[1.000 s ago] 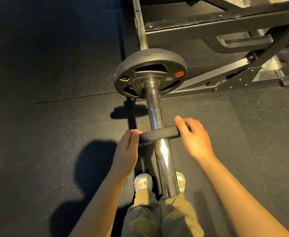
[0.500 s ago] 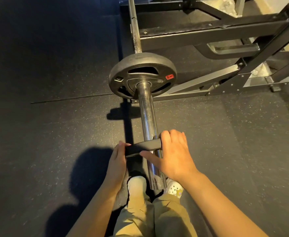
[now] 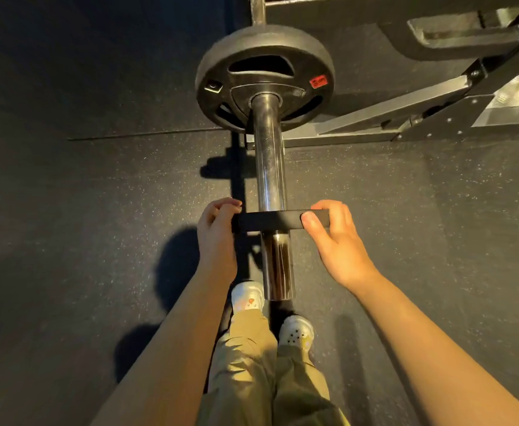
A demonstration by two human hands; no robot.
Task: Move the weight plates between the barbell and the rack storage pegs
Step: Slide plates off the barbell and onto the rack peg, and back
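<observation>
A small weight plate (image 3: 278, 220) is seen edge-on, threaded on the barbell sleeve (image 3: 271, 179) between the two hands. Its left edge is gripped by the left hand (image 3: 218, 232), fingers curled over the rim. Its right edge is pinched by the right hand (image 3: 333, 238), thumb on the near face. Beyond the hands, further up the sleeve, a larger plate (image 3: 264, 79) is seated. The step in hand is judged to be sliding the small plate along the sleeve; the direction cannot be told. An even, level pull or push from both hands is called for next, so that the plate does not bind.

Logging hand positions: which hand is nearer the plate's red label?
Right. The right hand is below the red label, slightly right; the left hand lies farther, across the sleeve.
</observation>
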